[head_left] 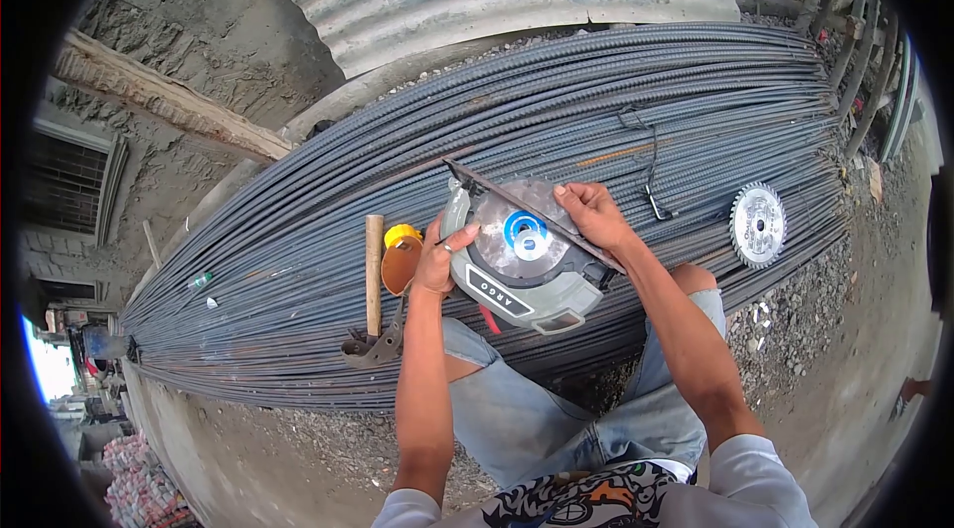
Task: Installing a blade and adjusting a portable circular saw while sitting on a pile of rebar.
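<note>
Circular saw (532, 260) held above rebar bundle (368, 165), blade face upward, seemingly for access | left hand (437, 255): fingers wrapped round housing (542, 295), likely bearing weight | right hand (594, 218): fingers closed on base plate (512, 195), apparently steadying | loose blade (758, 225): on rebar, apart

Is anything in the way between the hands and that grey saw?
Nothing visible: the left hand and right hand both touch the grey saw. The loose blade lies off to the right and the wooden handle off to the left, neither in between.
</note>
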{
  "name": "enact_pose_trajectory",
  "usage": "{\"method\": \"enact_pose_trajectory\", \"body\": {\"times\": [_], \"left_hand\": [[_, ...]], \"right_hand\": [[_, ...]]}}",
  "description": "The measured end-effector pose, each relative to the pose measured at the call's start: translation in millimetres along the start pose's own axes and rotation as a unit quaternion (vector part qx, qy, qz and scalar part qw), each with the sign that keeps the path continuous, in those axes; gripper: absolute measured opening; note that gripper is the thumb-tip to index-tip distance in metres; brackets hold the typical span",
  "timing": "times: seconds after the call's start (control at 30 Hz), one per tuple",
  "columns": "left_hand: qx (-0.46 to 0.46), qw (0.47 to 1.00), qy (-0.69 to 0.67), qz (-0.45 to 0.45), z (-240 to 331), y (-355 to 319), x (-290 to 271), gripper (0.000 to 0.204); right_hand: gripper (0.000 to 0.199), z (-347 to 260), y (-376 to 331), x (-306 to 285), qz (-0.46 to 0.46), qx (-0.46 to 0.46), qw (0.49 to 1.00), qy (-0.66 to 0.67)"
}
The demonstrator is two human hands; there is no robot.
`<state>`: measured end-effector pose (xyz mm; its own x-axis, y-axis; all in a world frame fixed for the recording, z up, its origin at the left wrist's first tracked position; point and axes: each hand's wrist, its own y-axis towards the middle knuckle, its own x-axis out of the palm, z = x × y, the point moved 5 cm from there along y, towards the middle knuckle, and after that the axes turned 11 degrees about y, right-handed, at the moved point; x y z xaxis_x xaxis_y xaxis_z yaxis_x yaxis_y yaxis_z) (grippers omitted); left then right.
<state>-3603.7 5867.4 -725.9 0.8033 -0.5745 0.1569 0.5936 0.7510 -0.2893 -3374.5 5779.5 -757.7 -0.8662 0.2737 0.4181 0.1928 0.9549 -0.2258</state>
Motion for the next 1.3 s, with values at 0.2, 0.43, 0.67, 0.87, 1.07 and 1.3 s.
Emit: {"method": "enact_pose_trajectory", "body": {"times": [0.2, 0.43, 0.67, 0.87, 1.07, 1.3], "left_hand": [[0.006, 1.000, -0.013, -0.021, -2, 0, -1, 0.048], [0.010, 1.000, -0.002, 0.005, 0, -2, -1, 0.051], [-0.001, 1.000, 0.011, -0.001, -2, -2, -6, 0.054], [-0.002, 1.000, 0.023, -0.003, -1, 0, 1, 0.056], [-0.018, 1.000, 0.014, 0.004, -3, -2, -4, 0.058], [-0.001, 0.999, 0.028, 0.015, 4, -6, -5, 0.059]], "right_hand": [[0.032, 1, 0, -3, 0.038, 0.007, 0.996, 0.078], [0.028, 2, 1, -24, 0.091, -0.039, 0.982, 0.163], [0.027, 17, -7, -53, 0.170, -0.074, 0.957, 0.225], [0.031, 23, -12, -64, 0.218, -0.081, 0.949, 0.214], [0.035, 20, -14, -63, 0.308, -0.120, 0.918, 0.220], [0.036, -17, -27, -150, 0.387, -0.206, 0.875, 0.206]]}}
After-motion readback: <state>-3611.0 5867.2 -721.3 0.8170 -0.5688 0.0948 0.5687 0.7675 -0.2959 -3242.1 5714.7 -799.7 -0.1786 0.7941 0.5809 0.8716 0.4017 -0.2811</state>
